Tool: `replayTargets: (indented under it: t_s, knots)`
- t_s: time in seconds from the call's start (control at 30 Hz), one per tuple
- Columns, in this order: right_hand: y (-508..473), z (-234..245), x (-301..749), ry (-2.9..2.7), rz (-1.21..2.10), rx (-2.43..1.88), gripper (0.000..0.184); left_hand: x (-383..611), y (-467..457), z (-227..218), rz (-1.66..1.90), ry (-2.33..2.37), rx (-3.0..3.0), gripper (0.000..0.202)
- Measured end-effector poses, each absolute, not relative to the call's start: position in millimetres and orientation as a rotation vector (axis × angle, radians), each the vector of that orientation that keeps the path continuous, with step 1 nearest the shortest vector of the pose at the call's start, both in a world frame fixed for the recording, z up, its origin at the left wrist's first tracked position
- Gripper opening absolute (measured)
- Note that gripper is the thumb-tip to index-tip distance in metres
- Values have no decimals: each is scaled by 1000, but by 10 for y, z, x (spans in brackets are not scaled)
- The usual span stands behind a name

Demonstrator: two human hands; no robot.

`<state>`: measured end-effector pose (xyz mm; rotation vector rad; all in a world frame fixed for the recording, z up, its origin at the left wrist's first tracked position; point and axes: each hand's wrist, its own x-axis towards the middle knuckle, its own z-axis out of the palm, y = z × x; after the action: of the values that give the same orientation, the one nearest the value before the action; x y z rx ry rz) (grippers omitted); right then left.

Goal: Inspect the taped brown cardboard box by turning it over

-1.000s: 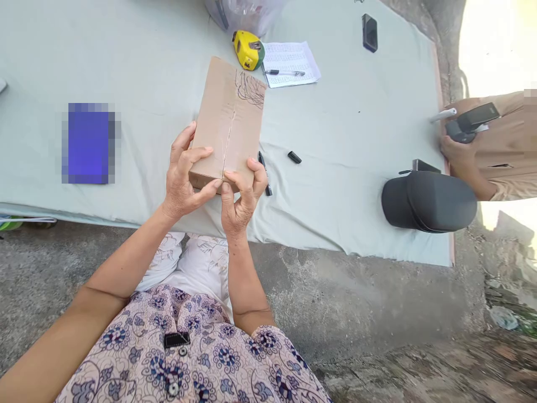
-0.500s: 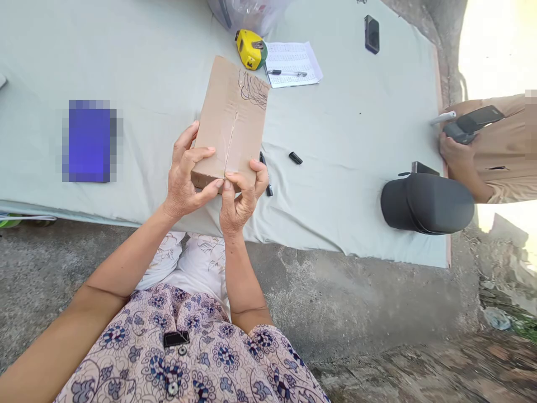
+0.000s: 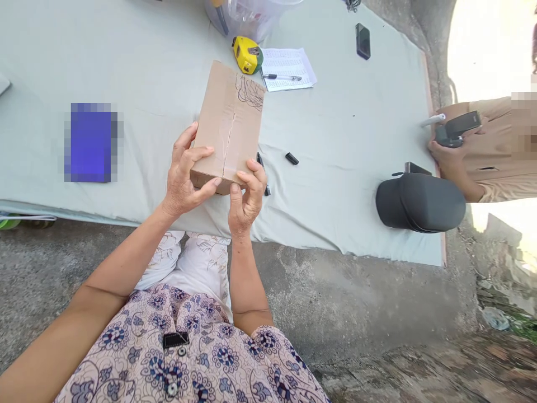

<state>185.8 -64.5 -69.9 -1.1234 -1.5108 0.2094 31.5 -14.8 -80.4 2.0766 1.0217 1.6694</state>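
A brown cardboard box (image 3: 230,126) with a taped centre seam and black scribbles near its far corner is held above the pale green cloth (image 3: 146,67). My left hand (image 3: 184,176) grips its near left corner, fingers over the top and thumb on the near end. My right hand (image 3: 247,196) grips the near right corner, thumb against the end face beside the seam. A black marker (image 3: 264,173) lies on the cloth, partly hidden behind my right hand, and its cap (image 3: 292,159) lies a little to the right.
A yellow tape measure (image 3: 247,55), a printed sheet (image 3: 289,64) with a pen, a clear plastic bag and a dark phone (image 3: 363,40) lie at the back. A black cap (image 3: 419,201) sits right. Another person's hand (image 3: 447,154) holds a device there. Concrete floor lies below.
My right thumb has slid right, off the seam, and the hand now grips the box's near right corner. The view has shifted slightly; the left hand keeps its hold.
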Motion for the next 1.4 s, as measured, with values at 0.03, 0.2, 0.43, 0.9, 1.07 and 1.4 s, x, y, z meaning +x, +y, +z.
replayTargets:
  t_s: [0.03,0.2,0.43,0.9,1.07,1.4]
  knots:
    - [-643,-699,1871,-1515,204,-1111,20,316,-148,-805,1677,1018,2083,53]
    - [-641,-701,1848,-1505,179,-1131,15,314,-144,-817,1648,1089,2065,55]
    - [-632,-702,1842,-1478,202,-1111,13,306,-142,-803,1659,1048,2089,55]
    - [-619,-714,1869,-1471,252,-1039,18,305,-154,-774,1690,1006,2005,55]
    - [-603,-718,1857,-1436,276,-1028,17,313,-157,-742,1698,1004,1911,56]
    - [-624,-664,1863,-1402,345,-1077,13,315,-180,-708,1700,988,1909,57]
